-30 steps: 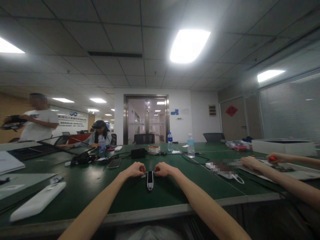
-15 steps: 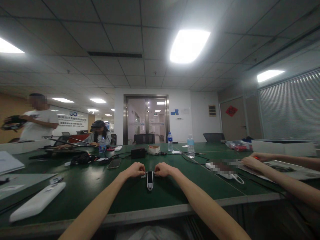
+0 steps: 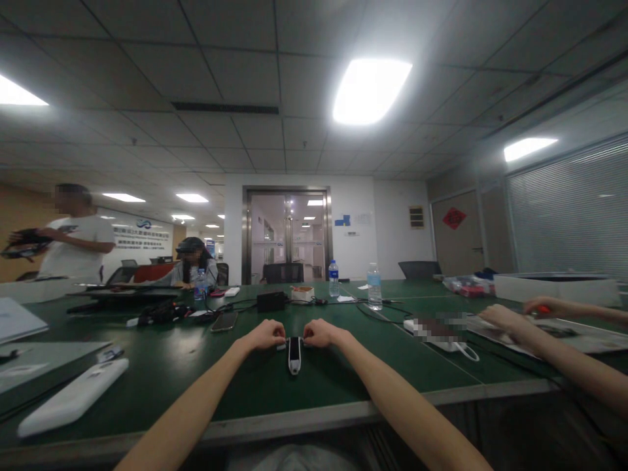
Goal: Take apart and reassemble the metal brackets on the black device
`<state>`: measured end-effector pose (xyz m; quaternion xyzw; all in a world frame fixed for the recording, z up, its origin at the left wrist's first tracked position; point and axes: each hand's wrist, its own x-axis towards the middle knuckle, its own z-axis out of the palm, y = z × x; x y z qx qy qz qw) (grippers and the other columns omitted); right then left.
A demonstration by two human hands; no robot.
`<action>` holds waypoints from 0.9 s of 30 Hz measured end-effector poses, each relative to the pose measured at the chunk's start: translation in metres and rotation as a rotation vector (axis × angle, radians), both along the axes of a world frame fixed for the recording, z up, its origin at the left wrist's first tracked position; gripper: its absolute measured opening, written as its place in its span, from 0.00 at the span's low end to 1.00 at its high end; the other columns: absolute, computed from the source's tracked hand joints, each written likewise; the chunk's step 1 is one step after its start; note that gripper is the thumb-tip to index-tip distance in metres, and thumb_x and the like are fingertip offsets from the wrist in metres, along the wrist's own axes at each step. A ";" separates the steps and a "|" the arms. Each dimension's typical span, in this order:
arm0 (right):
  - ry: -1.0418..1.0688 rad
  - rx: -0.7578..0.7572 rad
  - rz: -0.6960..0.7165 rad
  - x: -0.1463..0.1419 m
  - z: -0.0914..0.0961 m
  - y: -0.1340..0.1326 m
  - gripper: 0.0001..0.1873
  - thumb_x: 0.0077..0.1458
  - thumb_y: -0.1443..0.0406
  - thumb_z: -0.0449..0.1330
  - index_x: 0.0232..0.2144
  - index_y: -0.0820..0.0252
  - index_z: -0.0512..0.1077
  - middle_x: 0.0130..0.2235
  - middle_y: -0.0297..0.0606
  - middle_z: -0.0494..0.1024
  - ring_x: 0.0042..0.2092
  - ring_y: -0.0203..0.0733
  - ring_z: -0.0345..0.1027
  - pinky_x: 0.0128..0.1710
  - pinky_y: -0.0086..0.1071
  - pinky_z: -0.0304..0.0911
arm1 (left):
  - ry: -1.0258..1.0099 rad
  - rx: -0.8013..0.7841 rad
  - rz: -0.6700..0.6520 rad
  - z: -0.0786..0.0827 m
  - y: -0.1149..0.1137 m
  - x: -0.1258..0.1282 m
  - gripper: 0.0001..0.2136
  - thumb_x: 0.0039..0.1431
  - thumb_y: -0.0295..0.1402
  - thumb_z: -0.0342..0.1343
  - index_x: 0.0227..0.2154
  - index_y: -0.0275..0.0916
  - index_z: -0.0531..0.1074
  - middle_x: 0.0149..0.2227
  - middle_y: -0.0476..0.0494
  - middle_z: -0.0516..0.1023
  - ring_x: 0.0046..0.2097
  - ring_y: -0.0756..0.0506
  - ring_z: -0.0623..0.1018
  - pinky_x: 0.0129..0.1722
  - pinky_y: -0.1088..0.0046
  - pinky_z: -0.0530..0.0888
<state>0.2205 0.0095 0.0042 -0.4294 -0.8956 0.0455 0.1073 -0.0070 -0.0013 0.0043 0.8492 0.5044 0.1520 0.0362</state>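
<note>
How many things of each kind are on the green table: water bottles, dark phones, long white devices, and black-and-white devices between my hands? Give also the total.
Water bottles: 3
Dark phone: 1
Long white device: 1
Black-and-white device: 1
Total: 6

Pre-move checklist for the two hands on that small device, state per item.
1. Hands at the device: ok; left hand and right hand meet the far end of the black-and-white device.
2. Device flat on the green table: ok.
3. Firm grip: cannot tell, fingertips too small to read.
4. Neighbours apart: ok, phone and white bar lie off to the left.
5. Other person: ok, co-worker's hand is off to the right, apart.
</note>
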 end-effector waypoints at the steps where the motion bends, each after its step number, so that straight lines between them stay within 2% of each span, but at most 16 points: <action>1: 0.001 -0.001 -0.001 0.000 0.000 0.000 0.13 0.51 0.63 0.59 0.40 0.58 0.77 0.40 0.38 0.80 0.40 0.40 0.74 0.34 0.25 0.63 | 0.003 0.001 0.002 0.000 0.001 0.000 0.10 0.52 0.36 0.54 0.34 0.36 0.76 0.32 0.47 0.78 0.34 0.48 0.75 0.32 0.78 0.67; 11: 0.010 -0.010 0.002 -0.001 0.001 0.001 0.13 0.51 0.63 0.59 0.40 0.58 0.77 0.40 0.38 0.80 0.40 0.40 0.74 0.34 0.25 0.64 | 0.077 0.029 0.001 -0.004 0.006 0.000 0.09 0.54 0.35 0.54 0.34 0.38 0.74 0.34 0.46 0.78 0.36 0.48 0.76 0.32 0.78 0.67; 27: -0.019 0.003 -0.009 -0.002 0.003 -0.004 0.14 0.50 0.64 0.59 0.40 0.58 0.77 0.41 0.38 0.80 0.41 0.41 0.74 0.35 0.25 0.63 | 0.122 0.029 0.019 -0.001 0.000 0.005 0.07 0.53 0.33 0.54 0.35 0.38 0.73 0.35 0.47 0.77 0.36 0.48 0.75 0.34 0.77 0.67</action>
